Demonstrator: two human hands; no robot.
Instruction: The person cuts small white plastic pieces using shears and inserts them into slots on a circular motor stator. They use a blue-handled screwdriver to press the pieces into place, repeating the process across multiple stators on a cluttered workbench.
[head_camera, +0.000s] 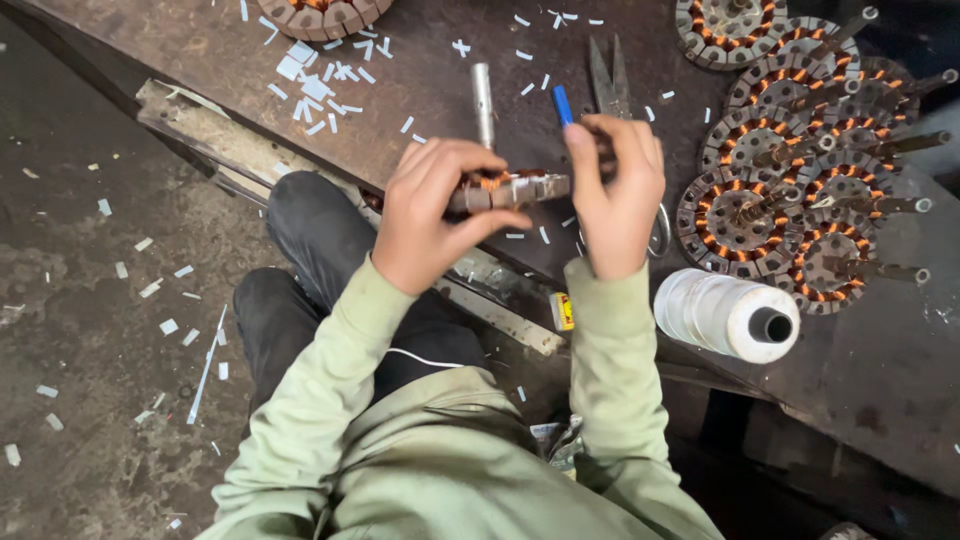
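Observation:
My left hand (428, 218) grips a round metal motor core (512, 188) with copper windings, held edge-on, its steel shaft (483, 98) sticking up away from me. My right hand (615, 190) is closed around a thin tool with a blue tip (562, 104) and rests against the right side of the core. Both hands hover over the near edge of a dark metal workbench (420, 60).
Several wound cores with shafts (790, 170) are stacked at the right. A white thread spool (728, 314) lies on its side near them. Scissors (610, 80) lie behind my right hand. White paper scraps (315, 80) litter the bench and the floor (90, 300).

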